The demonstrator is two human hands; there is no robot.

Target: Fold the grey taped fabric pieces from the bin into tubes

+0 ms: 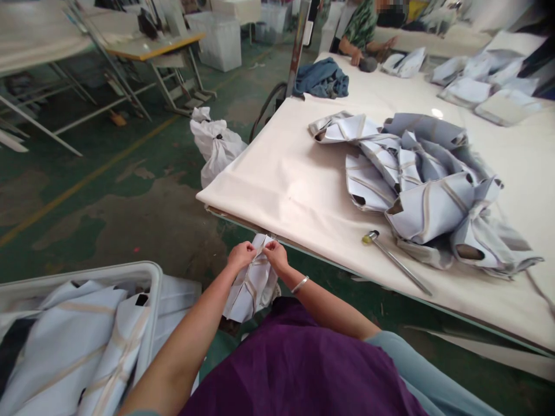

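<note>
**Both hands pinching a fabric panel between bin and table**

Left hand (pixel 241 255) and right hand (pixel 276 256) sit close together at chest height, fingers and thumbs pressed together, each pinching the top of a folded pale grey fabric panel (pixel 250 285) with beige strips. The panel hangs below the hands, in front of the purple top (pixel 295 370), just left of the table's near edge. A metal bangle (pixel 300 284) circles the right wrist.

Near left, a white plastic bin (pixel 150 289) is packed with similar strapped panels (pixel 65 346), some rising above its rim. The bin stands just beside the left forearm.

To the right, a cutting table with a cream cover (pixel 277 179) runs far. Its near edge passes diagonally by the hands. A loose heap of panels (pixel 420 185) lies mid-table, with a steel rod (pixel 392 261) between the heap and that edge. Stacked panels (pixel 489 89) lie farther right.

Green-painted floor (pixel 130 231) spreads left of the table, with a white sack (pixel 215 144) against the table's left side. Far off, a co-worker's hand (pixel 355 56) rests on the table near a blue cloth (pixel 321 79).
</note>
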